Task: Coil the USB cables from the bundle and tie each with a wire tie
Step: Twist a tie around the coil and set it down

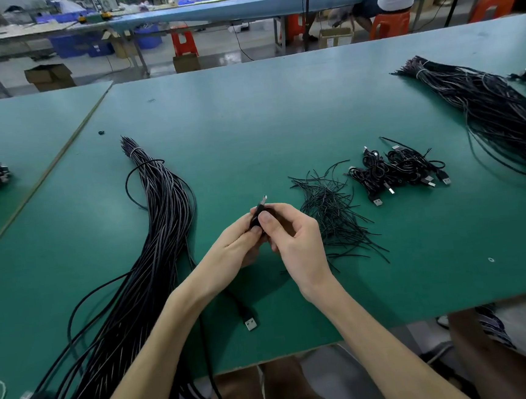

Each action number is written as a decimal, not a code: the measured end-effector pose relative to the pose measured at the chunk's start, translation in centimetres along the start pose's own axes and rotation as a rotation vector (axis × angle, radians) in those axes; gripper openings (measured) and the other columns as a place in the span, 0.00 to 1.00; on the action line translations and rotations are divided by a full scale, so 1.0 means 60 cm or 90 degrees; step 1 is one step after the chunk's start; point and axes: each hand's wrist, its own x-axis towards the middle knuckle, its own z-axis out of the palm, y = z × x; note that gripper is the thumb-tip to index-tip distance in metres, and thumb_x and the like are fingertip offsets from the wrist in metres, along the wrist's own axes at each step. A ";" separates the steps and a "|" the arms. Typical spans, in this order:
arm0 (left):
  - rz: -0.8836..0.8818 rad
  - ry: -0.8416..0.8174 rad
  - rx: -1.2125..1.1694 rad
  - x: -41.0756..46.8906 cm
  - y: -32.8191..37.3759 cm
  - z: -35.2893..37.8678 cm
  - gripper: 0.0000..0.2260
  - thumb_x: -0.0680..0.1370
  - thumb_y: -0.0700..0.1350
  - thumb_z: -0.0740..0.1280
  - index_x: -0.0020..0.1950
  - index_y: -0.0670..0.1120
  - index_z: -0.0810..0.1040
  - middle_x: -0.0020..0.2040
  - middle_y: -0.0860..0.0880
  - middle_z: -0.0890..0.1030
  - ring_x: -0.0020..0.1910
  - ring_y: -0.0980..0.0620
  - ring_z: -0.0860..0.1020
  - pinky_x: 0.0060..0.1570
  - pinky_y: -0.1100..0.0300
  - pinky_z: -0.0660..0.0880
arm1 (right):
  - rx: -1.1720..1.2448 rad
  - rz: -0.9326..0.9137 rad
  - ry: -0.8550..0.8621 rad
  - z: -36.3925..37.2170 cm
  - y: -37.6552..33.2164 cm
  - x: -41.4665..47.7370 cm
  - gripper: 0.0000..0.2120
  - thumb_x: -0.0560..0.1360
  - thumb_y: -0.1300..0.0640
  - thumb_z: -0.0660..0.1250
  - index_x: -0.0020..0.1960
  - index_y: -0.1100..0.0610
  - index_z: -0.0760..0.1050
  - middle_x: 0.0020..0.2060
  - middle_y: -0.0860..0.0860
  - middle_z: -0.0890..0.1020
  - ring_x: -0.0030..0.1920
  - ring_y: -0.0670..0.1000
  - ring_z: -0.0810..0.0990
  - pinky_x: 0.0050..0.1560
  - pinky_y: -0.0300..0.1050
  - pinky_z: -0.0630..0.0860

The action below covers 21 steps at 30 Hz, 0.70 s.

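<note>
The left grip (237, 247) and right grip (294, 244) together pinch a USB cable (258, 217) over the green bench (247, 105); the bundle (159, 227) lies to their left, wire ties (333, 215) just right, orange stools (184, 44) beyond.

No text, label, brand or number here can be read.

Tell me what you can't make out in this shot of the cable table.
Head view: held cable, mostly covered by left hand and right hand; tied or not, unclear.
Left bundle: near end runs off the bottom edge.
Right bundle: cut by the right edge.
Coiled pile: too tangled to count.
</note>
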 end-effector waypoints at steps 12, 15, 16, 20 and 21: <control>-0.044 0.212 0.122 0.014 -0.030 -0.014 0.12 0.88 0.45 0.55 0.45 0.48 0.68 0.36 0.60 0.72 0.32 0.63 0.69 0.35 0.64 0.65 | -0.108 -0.026 0.085 -0.006 -0.024 0.002 0.11 0.82 0.54 0.67 0.64 0.52 0.78 0.50 0.50 0.80 0.46 0.42 0.77 0.49 0.33 0.73; -0.037 0.210 0.197 0.011 -0.035 -0.015 0.12 0.88 0.49 0.55 0.47 0.48 0.69 0.40 0.60 0.74 0.36 0.63 0.72 0.41 0.60 0.68 | -0.225 -0.045 0.072 -0.045 -0.036 0.015 0.08 0.80 0.56 0.70 0.60 0.52 0.79 0.51 0.48 0.79 0.50 0.44 0.77 0.53 0.35 0.74; -0.035 0.211 0.219 0.011 -0.035 -0.017 0.12 0.87 0.50 0.55 0.48 0.47 0.70 0.39 0.62 0.76 0.36 0.64 0.72 0.42 0.58 0.68 | -0.324 -0.048 0.044 -0.058 -0.037 0.018 0.08 0.80 0.56 0.71 0.59 0.52 0.80 0.52 0.48 0.78 0.54 0.46 0.75 0.58 0.39 0.73; -0.039 0.212 0.263 0.011 -0.030 -0.017 0.15 0.88 0.52 0.53 0.51 0.42 0.70 0.34 0.70 0.75 0.34 0.62 0.70 0.40 0.54 0.66 | -0.783 0.012 -0.018 -0.088 -0.031 0.014 0.16 0.80 0.45 0.70 0.63 0.53 0.77 0.58 0.51 0.72 0.61 0.53 0.66 0.65 0.47 0.66; -0.041 0.216 0.270 0.010 -0.029 -0.017 0.16 0.88 0.52 0.53 0.51 0.41 0.69 0.34 0.70 0.74 0.33 0.62 0.70 0.39 0.54 0.66 | -0.831 0.024 -0.024 -0.088 -0.029 0.011 0.17 0.80 0.44 0.69 0.63 0.53 0.76 0.58 0.52 0.71 0.61 0.54 0.65 0.64 0.47 0.66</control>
